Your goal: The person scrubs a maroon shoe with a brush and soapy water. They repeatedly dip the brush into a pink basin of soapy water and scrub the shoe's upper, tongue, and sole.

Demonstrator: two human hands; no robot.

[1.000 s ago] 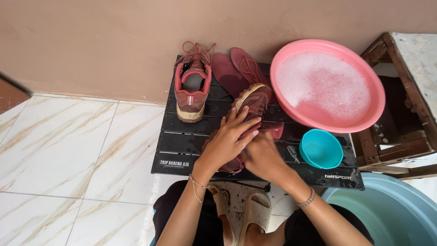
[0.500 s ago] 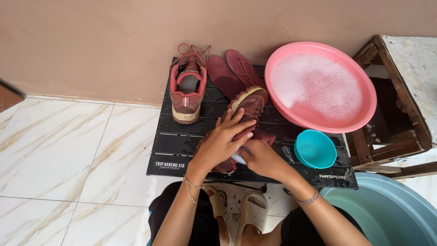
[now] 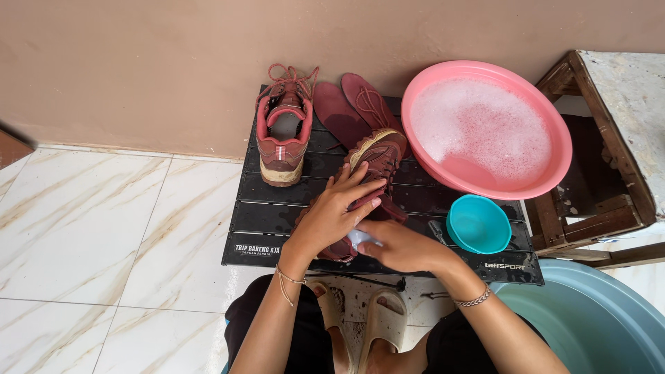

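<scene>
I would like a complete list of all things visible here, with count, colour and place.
shoe being washed: 1, maroon, table centre, under both hands
second shoe: 1, maroon, table's left rear
insoles: 2, maroon, by the wall
basin: 1, pink, foamy water, table's right
bowl: 1, teal, front right
table: 1, black, slatted
tub: 1, grey-blue, lower right
wooden stool: 1, brown, far right
left hand: on shoe
right hand: at shoe's heel
</scene>
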